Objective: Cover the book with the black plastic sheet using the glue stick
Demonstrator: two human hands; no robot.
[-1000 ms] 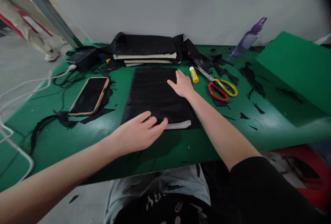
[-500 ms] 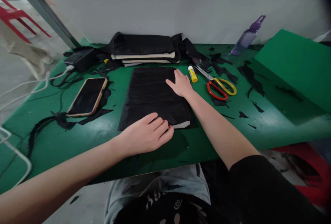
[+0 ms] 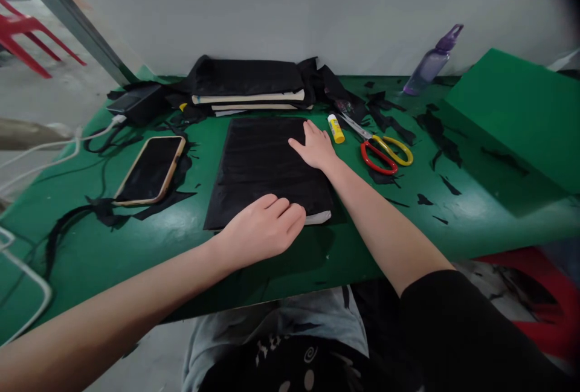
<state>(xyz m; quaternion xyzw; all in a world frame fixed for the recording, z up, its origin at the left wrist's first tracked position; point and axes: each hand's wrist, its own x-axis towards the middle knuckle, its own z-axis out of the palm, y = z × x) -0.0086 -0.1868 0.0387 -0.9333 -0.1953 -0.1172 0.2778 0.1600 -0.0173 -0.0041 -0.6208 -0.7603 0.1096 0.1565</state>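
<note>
A flat book in a black cover (image 3: 267,156) lies on the green table, white page edges (image 3: 319,218) showing at its near right corner. Across the near edge of the cover rests my left hand (image 3: 265,226). Its fingers are curled into a fist, and whatever may be under or inside them is hidden. My right hand (image 3: 314,147) lies flat near the far right corner of the book, thumb and fingers spread. Just right of it are a yellow glue stick (image 3: 336,129) and scissors (image 3: 378,153) with one red and one yellow handle.
Behind the book stands a stack of black-covered books (image 3: 249,81) by the wall. A phone (image 3: 151,171), a black adapter box (image 3: 136,102) and white cables lie left. Black scraps (image 3: 441,138), a purple bottle (image 3: 428,69) and a green box (image 3: 516,114) are right.
My left hand has curled tighter and shifted very slightly on the near edge of the book. My right hand stays put. The pale-clothed leg at the far left has moved away.
</note>
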